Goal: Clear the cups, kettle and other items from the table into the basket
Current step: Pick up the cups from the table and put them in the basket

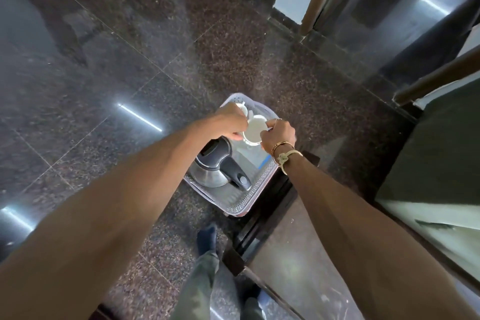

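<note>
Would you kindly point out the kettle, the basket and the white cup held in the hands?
kettle [215, 152]: head view, on its black lid.
basket [254, 194]: head view, on its perforated right wall.
white cup [255, 128]: head view, on its pale round face.

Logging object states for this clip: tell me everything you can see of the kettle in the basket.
The kettle has a shiny steel body, a black lid and a black handle with a round button. Seen from above, it stands upright in the near-left end of the pale perforated basket, with its handle pointing to the near right. The left forearm passes over its far-left edge.
</note>
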Action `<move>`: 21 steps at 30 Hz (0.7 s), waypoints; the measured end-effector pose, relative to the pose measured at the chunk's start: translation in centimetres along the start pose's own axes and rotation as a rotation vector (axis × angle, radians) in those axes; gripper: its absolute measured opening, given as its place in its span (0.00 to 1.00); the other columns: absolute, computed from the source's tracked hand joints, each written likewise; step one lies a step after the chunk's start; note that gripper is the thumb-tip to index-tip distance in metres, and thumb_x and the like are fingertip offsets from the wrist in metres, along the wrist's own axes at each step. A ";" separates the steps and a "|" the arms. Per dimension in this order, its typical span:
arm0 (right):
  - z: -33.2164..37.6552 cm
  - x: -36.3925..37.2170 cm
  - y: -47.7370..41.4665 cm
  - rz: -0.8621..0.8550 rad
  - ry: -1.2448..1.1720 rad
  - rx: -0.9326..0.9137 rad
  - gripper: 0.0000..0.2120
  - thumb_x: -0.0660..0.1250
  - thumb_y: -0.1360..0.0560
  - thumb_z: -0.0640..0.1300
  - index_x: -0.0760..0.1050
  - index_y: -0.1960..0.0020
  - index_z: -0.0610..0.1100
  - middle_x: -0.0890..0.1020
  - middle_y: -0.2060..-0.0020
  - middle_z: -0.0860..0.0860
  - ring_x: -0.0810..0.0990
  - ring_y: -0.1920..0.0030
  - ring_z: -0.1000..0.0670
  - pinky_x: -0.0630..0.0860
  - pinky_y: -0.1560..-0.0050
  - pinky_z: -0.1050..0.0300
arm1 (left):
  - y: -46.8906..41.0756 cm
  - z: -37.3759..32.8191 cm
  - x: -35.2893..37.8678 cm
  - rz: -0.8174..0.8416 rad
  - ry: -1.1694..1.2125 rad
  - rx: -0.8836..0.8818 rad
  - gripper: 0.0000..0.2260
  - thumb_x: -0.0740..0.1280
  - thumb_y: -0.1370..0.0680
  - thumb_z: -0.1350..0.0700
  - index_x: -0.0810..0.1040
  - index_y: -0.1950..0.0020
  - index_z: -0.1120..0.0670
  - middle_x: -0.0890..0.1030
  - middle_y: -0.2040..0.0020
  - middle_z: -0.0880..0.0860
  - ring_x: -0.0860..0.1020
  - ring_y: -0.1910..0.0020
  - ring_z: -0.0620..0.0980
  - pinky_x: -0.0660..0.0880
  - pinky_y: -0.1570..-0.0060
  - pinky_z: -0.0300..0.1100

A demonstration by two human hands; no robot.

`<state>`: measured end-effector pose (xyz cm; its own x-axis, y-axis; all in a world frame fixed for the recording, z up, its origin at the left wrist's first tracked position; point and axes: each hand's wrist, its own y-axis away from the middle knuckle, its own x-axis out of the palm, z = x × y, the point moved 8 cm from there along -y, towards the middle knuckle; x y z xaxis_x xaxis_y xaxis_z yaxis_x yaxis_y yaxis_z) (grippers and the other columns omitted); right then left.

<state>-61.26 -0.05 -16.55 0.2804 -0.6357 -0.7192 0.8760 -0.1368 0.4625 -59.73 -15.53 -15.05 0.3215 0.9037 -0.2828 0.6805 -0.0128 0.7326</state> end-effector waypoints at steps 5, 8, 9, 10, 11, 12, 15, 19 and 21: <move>-1.5 3.6 -2.1 0.065 0.040 0.072 0.16 0.65 0.28 0.34 0.83 0.44 0.43 0.85 0.49 0.44 0.81 0.45 0.40 0.77 0.46 0.54 | -4.6 1.0 0.2 -0.001 -0.398 -0.043 0.06 0.62 0.35 0.66 0.75 0.64 0.56 0.80 0.68 0.54 0.81 0.72 0.49 0.75 0.72 0.37; -2.3 4.9 -2.8 0.083 0.074 0.067 0.13 0.65 0.28 0.34 0.83 0.48 0.42 0.85 0.52 0.43 0.81 0.47 0.40 0.77 0.49 0.53 | -6.3 1.3 1.1 0.097 -0.509 -0.069 0.16 0.52 0.56 0.59 0.70 0.71 0.55 0.70 0.82 0.50 0.69 0.83 0.48 0.66 0.70 0.35; -2.4 5.2 -3.1 0.083 0.090 0.063 0.12 0.65 0.28 0.34 0.83 0.49 0.42 0.85 0.52 0.43 0.81 0.48 0.40 0.76 0.50 0.53 | -7.1 1.8 1.0 0.109 -0.523 -0.070 0.17 0.52 0.55 0.60 0.71 0.70 0.55 0.69 0.84 0.50 0.69 0.84 0.48 0.67 0.71 0.35; -2.6 5.6 -3.4 0.085 0.100 0.062 0.11 0.65 0.28 0.34 0.83 0.49 0.42 0.85 0.52 0.42 0.81 0.48 0.40 0.76 0.50 0.53 | -7.6 2.0 1.1 0.118 -0.538 -0.070 0.13 0.54 0.50 0.62 0.72 0.69 0.55 0.70 0.85 0.49 0.71 0.85 0.49 0.69 0.74 0.34; -2.8 5.9 -3.5 0.090 0.107 0.064 0.11 0.66 0.28 0.35 0.83 0.49 0.42 0.85 0.52 0.42 0.81 0.48 0.40 0.76 0.49 0.52 | -7.7 2.3 1.0 0.115 -0.546 -0.067 0.09 0.56 0.44 0.62 0.73 0.68 0.55 0.71 0.85 0.49 0.72 0.85 0.48 0.70 0.77 0.34; -2.9 6.3 -3.7 0.094 0.111 0.066 0.11 0.66 0.27 0.35 0.83 0.48 0.43 0.85 0.51 0.42 0.81 0.47 0.40 0.76 0.48 0.51 | -8.0 2.5 1.0 0.107 -0.554 -0.062 0.08 0.57 0.40 0.61 0.74 0.68 0.56 0.73 0.84 0.49 0.74 0.85 0.48 0.71 0.77 0.34; -3.5 7.4 -4.1 0.104 0.115 0.077 0.14 0.65 0.26 0.35 0.82 0.44 0.43 0.85 0.48 0.43 0.81 0.45 0.41 0.76 0.48 0.53 | -8.3 2.8 0.9 0.082 -0.566 -0.066 0.09 0.58 0.35 0.65 0.77 0.65 0.58 0.76 0.73 0.56 0.76 0.77 0.52 0.71 0.72 0.36; -4.2 8.9 -4.4 0.106 0.118 0.089 0.17 0.64 0.26 0.35 0.81 0.39 0.44 0.84 0.44 0.44 0.80 0.43 0.42 0.76 0.46 0.52 | -8.7 3.0 1.0 0.059 -0.566 -0.039 0.10 0.59 0.27 0.66 0.71 0.67 0.56 0.73 0.70 0.55 0.73 0.73 0.50 0.67 0.72 0.34; -4.6 9.3 -4.7 0.099 0.117 0.105 0.17 0.64 0.25 0.35 0.81 0.38 0.44 0.84 0.43 0.43 0.80 0.42 0.41 0.77 0.46 0.52 | -8.9 3.4 1.2 0.064 -0.562 -0.036 0.12 0.59 0.24 0.65 0.69 0.67 0.55 0.72 0.68 0.54 0.72 0.72 0.49 0.65 0.73 0.35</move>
<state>-60.91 -1.81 -27.80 0.4123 -0.5586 -0.7197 0.7976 -0.1604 0.5815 -63.17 -15.73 -24.01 0.6692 0.5343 -0.5164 0.6286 -0.0365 0.7769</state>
